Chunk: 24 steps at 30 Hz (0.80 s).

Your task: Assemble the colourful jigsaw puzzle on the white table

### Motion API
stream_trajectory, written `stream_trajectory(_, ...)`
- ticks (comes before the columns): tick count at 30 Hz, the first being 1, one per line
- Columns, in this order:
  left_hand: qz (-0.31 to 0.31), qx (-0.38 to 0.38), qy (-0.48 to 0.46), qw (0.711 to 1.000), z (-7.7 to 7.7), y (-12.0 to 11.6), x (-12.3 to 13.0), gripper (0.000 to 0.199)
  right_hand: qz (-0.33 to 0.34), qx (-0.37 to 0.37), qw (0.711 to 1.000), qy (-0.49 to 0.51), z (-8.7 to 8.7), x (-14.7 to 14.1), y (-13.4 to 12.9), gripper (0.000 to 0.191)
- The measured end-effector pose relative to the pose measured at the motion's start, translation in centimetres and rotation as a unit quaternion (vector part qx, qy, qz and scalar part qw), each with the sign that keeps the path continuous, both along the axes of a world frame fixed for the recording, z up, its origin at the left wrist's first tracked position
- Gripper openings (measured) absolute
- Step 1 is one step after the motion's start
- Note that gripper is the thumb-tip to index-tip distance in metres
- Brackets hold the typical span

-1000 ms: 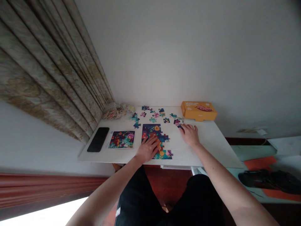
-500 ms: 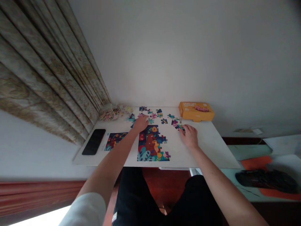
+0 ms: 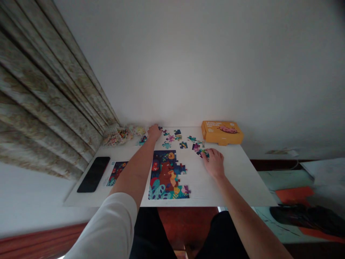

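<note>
Piece selection appears in hand, the left hand (image 3: 154, 132) being beside loose pieces (image 3: 170, 138) and the right hand (image 3: 215, 162) at a multicoloured piece (image 3: 204, 152), each grip's closure indeterminable, the part-joined puzzle (image 3: 164, 176) flat on the table (image 3: 244, 171), any lift requiring a fingertip edge pinch.

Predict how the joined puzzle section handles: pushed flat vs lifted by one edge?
The joined puzzle section looks thin and lies flat, so pushed gently it should slide on the smooth-looking table without tipping. Lifted by one edge, it would probably sag or split, since it looks built from interlocking pieces. Tabs jutting from its ragged right side seem likeliest to snag.
</note>
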<state>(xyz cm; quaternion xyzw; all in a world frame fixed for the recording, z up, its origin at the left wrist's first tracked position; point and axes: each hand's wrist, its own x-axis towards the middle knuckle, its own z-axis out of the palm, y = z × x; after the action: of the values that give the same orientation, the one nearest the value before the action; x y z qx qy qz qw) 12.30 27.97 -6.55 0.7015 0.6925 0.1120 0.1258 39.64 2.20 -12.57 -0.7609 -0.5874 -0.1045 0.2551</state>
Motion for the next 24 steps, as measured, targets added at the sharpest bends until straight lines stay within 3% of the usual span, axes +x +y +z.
stream_trajectory(4,-0.003,-0.009,-0.01,1.0,0.6,0.2,-0.3,0.058,0.004,-0.001,1.0,-0.002,-0.1,0.0,0.0,0.042)
stream_trajectory(11,-0.13,-0.004,0.023,0.991,0.7,-3.1,-3.2,0.064,0.016,-0.001,1.0,-0.008,0.0,-0.2,-0.2,0.042)
stream_trajectory(13,-0.142,-0.003,0.04,0.989,0.5,-3.6,-3.8,0.067,0.024,0.001,1.0,-0.009,0.0,-0.2,-0.2,0.041)
stream_trajectory(17,-0.071,0.002,0.004,0.997,0.4,-3.0,-3.0,0.056,0.027,-0.003,1.0,0.0,0.0,-0.2,-0.2,0.041)
stream_trajectory(24,0.07,0.009,-0.05,0.996,-0.8,0.0,1.8,0.059,0.03,-0.011,0.999,0.017,0.0,-0.1,-0.2,0.041)
